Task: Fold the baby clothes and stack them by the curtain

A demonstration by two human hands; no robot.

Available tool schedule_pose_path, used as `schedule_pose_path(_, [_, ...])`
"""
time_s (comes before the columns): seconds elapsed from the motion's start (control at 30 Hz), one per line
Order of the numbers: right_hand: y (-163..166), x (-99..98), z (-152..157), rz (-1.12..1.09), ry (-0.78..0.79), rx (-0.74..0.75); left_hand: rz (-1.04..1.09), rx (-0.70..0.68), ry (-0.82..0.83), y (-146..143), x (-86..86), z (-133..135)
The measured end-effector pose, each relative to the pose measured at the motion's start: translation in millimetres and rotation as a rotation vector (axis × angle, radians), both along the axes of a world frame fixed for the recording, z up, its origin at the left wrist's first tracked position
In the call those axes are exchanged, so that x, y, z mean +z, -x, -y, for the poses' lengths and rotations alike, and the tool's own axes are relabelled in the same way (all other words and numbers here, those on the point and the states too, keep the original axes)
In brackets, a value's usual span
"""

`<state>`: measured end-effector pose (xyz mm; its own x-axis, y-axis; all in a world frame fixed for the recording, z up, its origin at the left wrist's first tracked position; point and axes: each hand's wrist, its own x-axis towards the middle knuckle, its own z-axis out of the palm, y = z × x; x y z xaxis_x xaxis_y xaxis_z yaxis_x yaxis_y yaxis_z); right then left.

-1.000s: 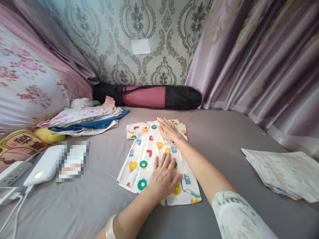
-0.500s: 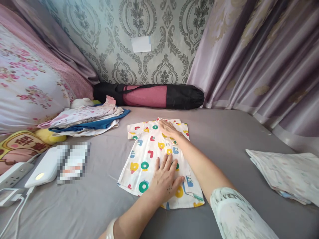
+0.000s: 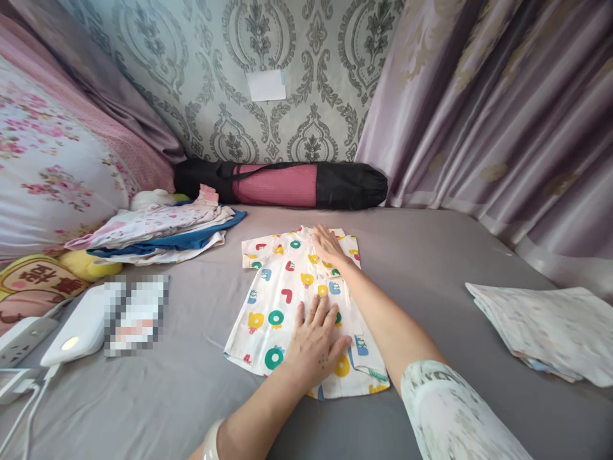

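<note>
A small white short-sleeved shirt (image 3: 268, 287) printed with coloured letters lies spread on the grey bed sheet (image 3: 191, 358). My left hand (image 3: 316, 345) rests flat on its lower middle, fingers spread apart. Farther up, my right hand (image 3: 329, 246) lies on the shirt near the collar, its fingers stretched out toward the shoulder. Part of the collar and the right side of the front are covered by that hand and forearm. Along the lower right, one edge of the shirt is folded over, with a bit of green trim showing.
A pile of clothes (image 3: 163, 230) lies at the left beside plush toys and a large floral cushion (image 3: 52, 160). Nearer are a white power bank (image 3: 83, 326) with cables and a power strip (image 3: 26, 338). A folded cloth (image 3: 550, 332) is at right; a black and pink rolled bag (image 3: 275, 185) lies along the wall.
My right hand has shifted slightly to the right near the collar. My left hand stays in place on the shirt. The whole view has moved a little.
</note>
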<state>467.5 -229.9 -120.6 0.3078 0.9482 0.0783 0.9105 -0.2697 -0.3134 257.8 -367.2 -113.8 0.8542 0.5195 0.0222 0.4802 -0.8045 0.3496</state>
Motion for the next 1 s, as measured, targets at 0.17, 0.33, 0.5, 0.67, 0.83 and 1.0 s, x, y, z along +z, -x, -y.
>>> schedule_pose_path(0.17, [-14, -1.1, 17, 0.056, 0.025, -0.205, -0.012, 0.002, -0.008, -2, 2.1, 0])
schedule_pose_path(0.33, [-13, -13.0, 22, 0.106, 0.059, -0.229, -0.023, 0.009, -0.006, -2, 2.9, -1])
schedule_pose_path(0.5, [-24, -0.6, 28, -0.040, -0.025, -0.175, -0.004, 0.014, 0.005, -1, 2.5, -2])
schedule_pose_path(0.67, [-25, 8.1, 73, -0.028, -0.044, -0.102, 0.075, 0.058, 0.038, -2, -1.1, -5])
schedule_pose_path(0.83, [8, -4.7, 109, 0.065, 0.105, -0.031, 0.206, 0.142, 0.053, 0, -4.5, -11])
schedule_pose_path(1.0, [19, -11.6, 105, 0.095, 0.074, -0.069, 0.282, 0.146, 0.083, 2, -8.3, -18])
